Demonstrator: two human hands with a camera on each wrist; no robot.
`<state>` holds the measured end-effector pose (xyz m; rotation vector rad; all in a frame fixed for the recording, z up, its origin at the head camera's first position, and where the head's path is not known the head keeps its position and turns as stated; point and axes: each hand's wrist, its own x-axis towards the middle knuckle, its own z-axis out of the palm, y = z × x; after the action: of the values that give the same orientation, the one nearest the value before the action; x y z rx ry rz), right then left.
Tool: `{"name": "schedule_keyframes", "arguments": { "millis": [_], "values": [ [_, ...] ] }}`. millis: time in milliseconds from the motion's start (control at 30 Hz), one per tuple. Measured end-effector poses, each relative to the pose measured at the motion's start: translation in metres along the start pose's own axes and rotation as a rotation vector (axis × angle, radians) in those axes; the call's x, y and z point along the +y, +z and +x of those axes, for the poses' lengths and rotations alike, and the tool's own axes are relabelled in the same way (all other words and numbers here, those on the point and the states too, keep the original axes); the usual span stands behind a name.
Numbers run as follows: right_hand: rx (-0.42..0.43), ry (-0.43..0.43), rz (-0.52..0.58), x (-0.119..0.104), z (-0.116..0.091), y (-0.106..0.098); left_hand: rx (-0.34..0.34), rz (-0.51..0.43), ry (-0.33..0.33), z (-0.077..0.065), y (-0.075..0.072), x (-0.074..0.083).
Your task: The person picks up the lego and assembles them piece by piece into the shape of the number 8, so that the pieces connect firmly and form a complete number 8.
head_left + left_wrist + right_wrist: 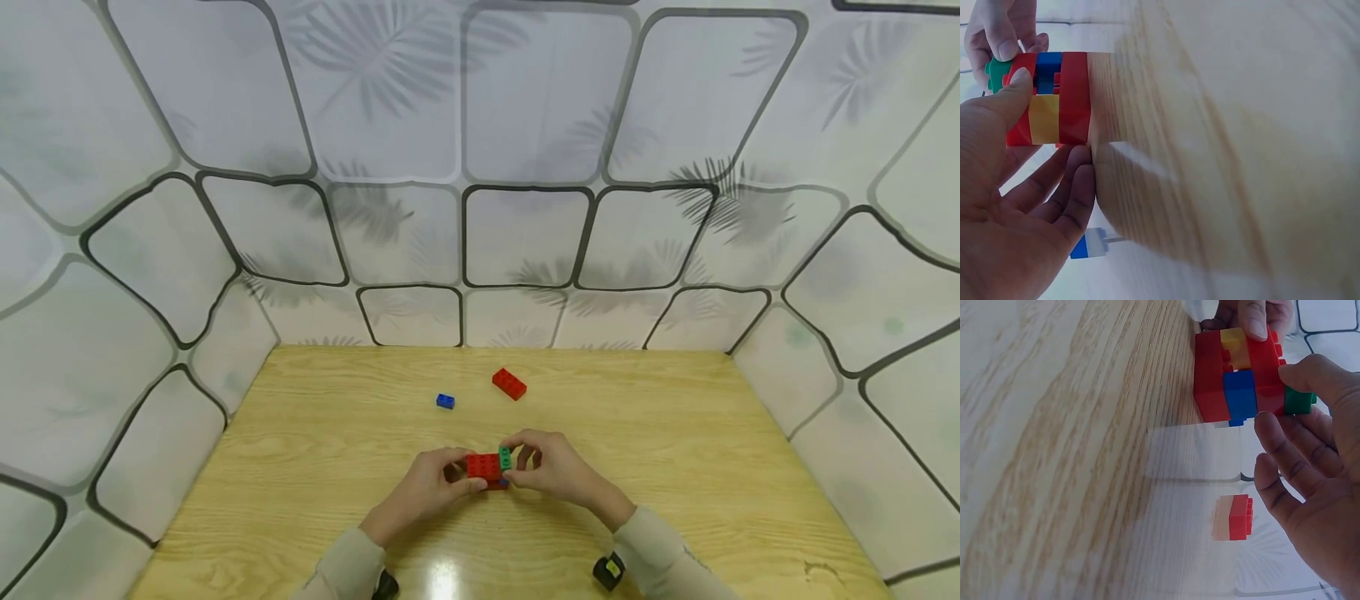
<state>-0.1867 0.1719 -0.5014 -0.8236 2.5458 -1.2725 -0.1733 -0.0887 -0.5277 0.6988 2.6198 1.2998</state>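
Observation:
A small stack of toy bricks stands on the wooden table. Its base is a lower red brick [1209, 378], with a yellow brick [1045, 119] and a blue brick [1239, 392] side by side above it. An upper red brick [482, 467] bridges those two, studs facing up. At its right end sits a green brick [506, 458], which my right hand [561, 471] pinches between thumb and fingers. My left hand [427, 485] grips the stack's left end, thumb on the near side of the upper red brick.
Beyond the stack, a loose small blue brick [446, 402] and a loose red brick [509, 384] lie on the table [360, 375]. Patterned cloth walls [525, 242] enclose the back and both sides.

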Motion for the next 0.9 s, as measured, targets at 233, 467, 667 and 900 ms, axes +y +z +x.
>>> {"name": "schedule_keyframes", "arguments": {
  "millis": [233, 467, 667, 900],
  "values": [
    [-0.01, -0.002, 0.004, 0.001, 0.001, 0.0, -0.038, -0.026, 0.003, 0.001, -0.004, 0.0],
    [-0.018, 0.0, 0.003, 0.002, 0.0, 0.0, 0.005, -0.047, -0.04, -0.002, -0.009, -0.007],
    [-0.023, 0.008, 0.003, 0.001, 0.0, -0.001, 0.296, 0.016, -0.061, 0.007, -0.006, -0.018],
    [-0.038, 0.018, -0.008, 0.001, 0.001, -0.001, 0.519, 0.107, -0.119, 0.023, -0.008, -0.029]
  ]
}}
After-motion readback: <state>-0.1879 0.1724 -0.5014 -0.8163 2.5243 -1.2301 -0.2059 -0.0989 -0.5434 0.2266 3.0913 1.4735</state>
